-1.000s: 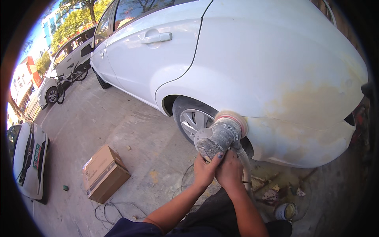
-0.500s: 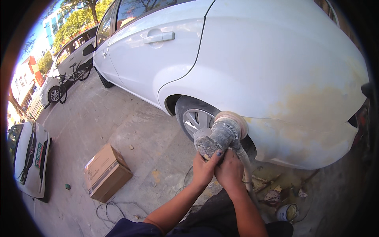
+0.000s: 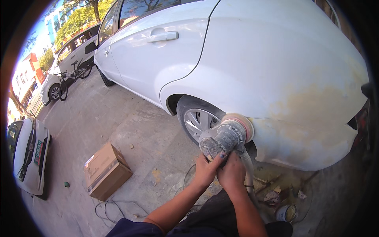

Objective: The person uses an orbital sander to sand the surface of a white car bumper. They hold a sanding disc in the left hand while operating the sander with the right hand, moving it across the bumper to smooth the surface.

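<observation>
A dusty grey orbital sander (image 3: 228, 136) is gripped by both of my hands from below. My left hand (image 3: 206, 170) is closed on its rear end, thumb along the near side. Right beside it, my right hand (image 3: 232, 173) wraps the lower part of the body near the hose (image 3: 248, 168). The round pad (image 3: 245, 125) lies at the edge of the rear wheel arch of a white car (image 3: 252, 59); whether it presses on the panel I cannot tell. Yellowish filler patches (image 3: 312, 104) spread over the rear quarter and bumper. The rear wheel (image 3: 199, 120) is partly hidden behind the sander.
A cardboard box (image 3: 106, 172) stands on the concrete at left, with a thin cable (image 3: 114, 205) nearby. An opened can (image 3: 286, 213) and scattered debris (image 3: 272, 195) lie below the bumper. Farther off are a parked white car (image 3: 31, 158), a bicycle (image 3: 73, 75) and another car (image 3: 51, 85).
The sander has shifted slightly right and down along the wheel arch, both hands moving with it. More of the rear wheel shows now. My grip looks the same.
</observation>
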A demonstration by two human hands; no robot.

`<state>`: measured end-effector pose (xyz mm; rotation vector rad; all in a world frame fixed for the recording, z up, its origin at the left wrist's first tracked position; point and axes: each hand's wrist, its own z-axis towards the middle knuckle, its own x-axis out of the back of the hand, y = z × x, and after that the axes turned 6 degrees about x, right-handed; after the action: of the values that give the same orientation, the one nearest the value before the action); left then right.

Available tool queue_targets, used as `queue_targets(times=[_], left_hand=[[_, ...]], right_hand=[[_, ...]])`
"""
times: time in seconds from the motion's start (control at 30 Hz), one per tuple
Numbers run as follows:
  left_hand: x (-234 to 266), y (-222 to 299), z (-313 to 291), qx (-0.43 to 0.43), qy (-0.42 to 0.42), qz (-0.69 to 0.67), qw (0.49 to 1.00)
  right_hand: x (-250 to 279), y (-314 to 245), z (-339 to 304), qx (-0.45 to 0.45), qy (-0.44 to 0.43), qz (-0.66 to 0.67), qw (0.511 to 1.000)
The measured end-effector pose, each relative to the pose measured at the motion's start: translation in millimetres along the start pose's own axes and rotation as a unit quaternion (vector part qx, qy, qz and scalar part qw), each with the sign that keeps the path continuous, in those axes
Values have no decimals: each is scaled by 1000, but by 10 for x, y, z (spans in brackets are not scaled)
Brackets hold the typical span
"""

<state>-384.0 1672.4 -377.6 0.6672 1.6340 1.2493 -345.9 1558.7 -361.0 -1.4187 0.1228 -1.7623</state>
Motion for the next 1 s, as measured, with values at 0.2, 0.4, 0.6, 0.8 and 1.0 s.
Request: queue_targets(times=[0.2, 0.4, 0.6, 0.8, 1.0], left_hand=[[19, -65, 30, -10, 10, 7, 1000], [26, 34, 5, 0, 6, 1, 1000], [-23, -58, -24, -7, 15, 1, 1000], [51, 40, 11, 14, -8, -9, 1000], [-65, 10, -42, -21, 34, 8, 999]], right_hand=[[-2, 14, 17, 16, -4, -1, 1000], [-14, -34, 30, -14, -16, 15, 1000], [24, -6, -28, -9, -5, 19, 1000], [-64, 18, 33, 14, -18, -4, 1000], [8, 38, 5, 49, 17, 22, 998]])
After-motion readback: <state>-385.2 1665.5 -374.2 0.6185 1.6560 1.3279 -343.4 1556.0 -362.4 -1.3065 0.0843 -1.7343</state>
